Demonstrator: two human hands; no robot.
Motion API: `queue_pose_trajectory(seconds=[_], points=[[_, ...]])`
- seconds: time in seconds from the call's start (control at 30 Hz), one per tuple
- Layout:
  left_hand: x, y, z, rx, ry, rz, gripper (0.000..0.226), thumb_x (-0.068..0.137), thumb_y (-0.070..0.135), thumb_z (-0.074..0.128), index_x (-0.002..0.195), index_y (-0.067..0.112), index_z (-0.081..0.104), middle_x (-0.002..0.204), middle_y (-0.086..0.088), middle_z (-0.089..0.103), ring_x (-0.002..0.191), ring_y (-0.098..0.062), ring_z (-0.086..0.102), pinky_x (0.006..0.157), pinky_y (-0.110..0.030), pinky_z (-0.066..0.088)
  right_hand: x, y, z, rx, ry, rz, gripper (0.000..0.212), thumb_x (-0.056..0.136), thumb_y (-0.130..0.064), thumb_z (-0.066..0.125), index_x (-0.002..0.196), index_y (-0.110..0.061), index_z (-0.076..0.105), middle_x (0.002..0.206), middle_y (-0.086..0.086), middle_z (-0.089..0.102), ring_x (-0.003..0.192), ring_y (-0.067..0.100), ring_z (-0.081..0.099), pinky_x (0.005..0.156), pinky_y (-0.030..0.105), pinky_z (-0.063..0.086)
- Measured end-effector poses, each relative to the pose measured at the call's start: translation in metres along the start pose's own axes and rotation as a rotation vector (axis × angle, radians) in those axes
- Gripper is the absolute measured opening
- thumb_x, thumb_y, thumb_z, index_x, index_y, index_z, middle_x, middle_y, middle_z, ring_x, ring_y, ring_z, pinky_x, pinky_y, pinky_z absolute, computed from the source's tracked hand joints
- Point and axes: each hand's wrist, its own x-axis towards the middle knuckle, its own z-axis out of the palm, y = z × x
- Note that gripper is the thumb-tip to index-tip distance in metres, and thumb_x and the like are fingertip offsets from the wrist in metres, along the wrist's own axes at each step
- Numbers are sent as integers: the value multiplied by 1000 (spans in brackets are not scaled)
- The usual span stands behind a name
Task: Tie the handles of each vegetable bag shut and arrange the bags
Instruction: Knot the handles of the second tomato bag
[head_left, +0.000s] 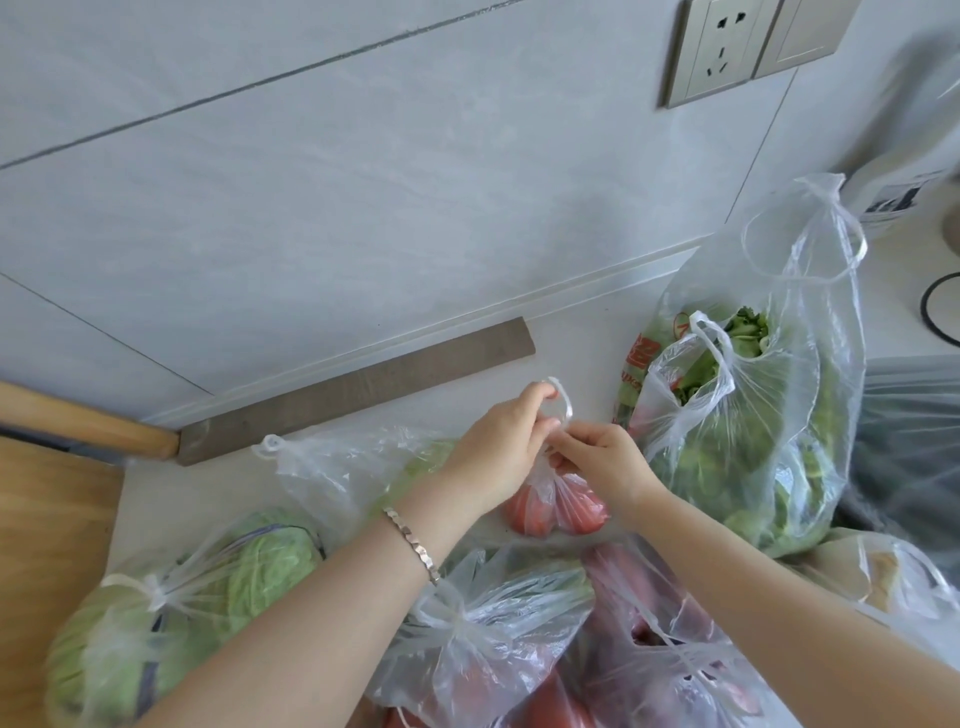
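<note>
The small tomato bag (563, 512) is set on the table (441, 410), about midway along the stretch in view and nearer the back edge, by the wall, than the front. Its handles (562, 402) are drawn up above it into a thin loop. The loop is hooked by the curled fingers of the left hand (498, 452), and the gathered film just below it is pinched between thumb and fingertips of the right hand (608, 462). Both hands are closed on the plastic, and a knot is judged to be under way.

The film is thin, limp and likely slippery, so it is best held at the twisted handles close to the neck, where it is bunched and strongest. The load is judged light. The tomatoes inside are soft-skinned and could be bruised, so the bag should be pulled up by the handles rather than squeezed at the body.

Around it, a cabbage bag (182, 597) already knotted lies at the front left. Another knotted bag (483, 629) lies in front, under the left forearm. A tall bag of leafy greens (753, 415) stands to the right with its inner handles untied. A reddish bag (675, 649) at the front right also looks untied.
</note>
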Motion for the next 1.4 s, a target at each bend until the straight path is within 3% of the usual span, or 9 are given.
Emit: queue_pose_trajectory(seconds=[0.2,0.43,0.53,0.67,0.77,0.97,1.07,1.27,1.4], points=[[-3,-12,9,-129,184,-30,25,87,29,59,99,11,48,81,5,52,59,-8,45,57,-21,36,2,4,0,103,115,9,15,88,-3,55,86,4,68,62,10,58,46,2,57,53,12,52],[-5,-21,15,-165,39,-78,20,85,30,63,83,11,71,78,-6,57,72,-18,52,67,-31,40,9,8,11,1,197,-21,17,88,-5,57,81,7,67,51,8,47,37,2,39,41,15,35],[-4,-23,15,-203,9,-123,21,86,32,60,82,13,71,71,1,54,69,-17,51,66,-34,42,10,7,12,-34,226,-14,10,85,-11,63,75,-11,66,51,4,51,40,8,41,41,16,35],[-4,-21,14,-382,-7,-251,17,88,25,59,87,13,71,63,6,56,55,-7,50,56,-22,40,8,10,12,-98,282,-45,33,83,-15,66,107,-21,44,61,1,61,41,-1,52,47,8,43],[-3,-20,9,-501,-61,-359,19,90,18,57,99,5,68,67,6,57,42,5,50,42,-7,35,3,12,8,-323,177,-188,28,85,-10,60,110,-20,54,68,-3,62,54,-2,54,60,12,45],[1,-25,5,-488,-127,-410,19,85,18,64,67,24,64,67,-3,61,64,-16,56,67,-29,45,-5,12,4,-724,12,-471,29,78,2,62,105,-3,69,85,13,62,61,5,52,69,12,42],[-1,-26,3,-486,-121,-404,15,85,17,64,70,19,64,64,4,61,62,-11,56,64,-24,44,-3,1,3,-802,-37,-442,26,82,-1,59,106,-5,68,92,18,63,74,26,60,71,22,44],[-6,-21,7,-462,-113,-402,17,84,19,65,75,5,66,50,2,47,43,-10,38,47,-24,30,2,-18,0,-934,-168,-305,26,86,-6,54,108,-8,67,103,14,64,92,24,59,78,19,40],[-9,-18,10,-363,-81,-348,19,86,24,62,83,6,68,51,8,47,45,-7,41,48,-23,30,7,-21,4,-1067,-202,-205,29,86,-7,54,113,-7,63,111,14,58,98,29,58,86,32,47]])
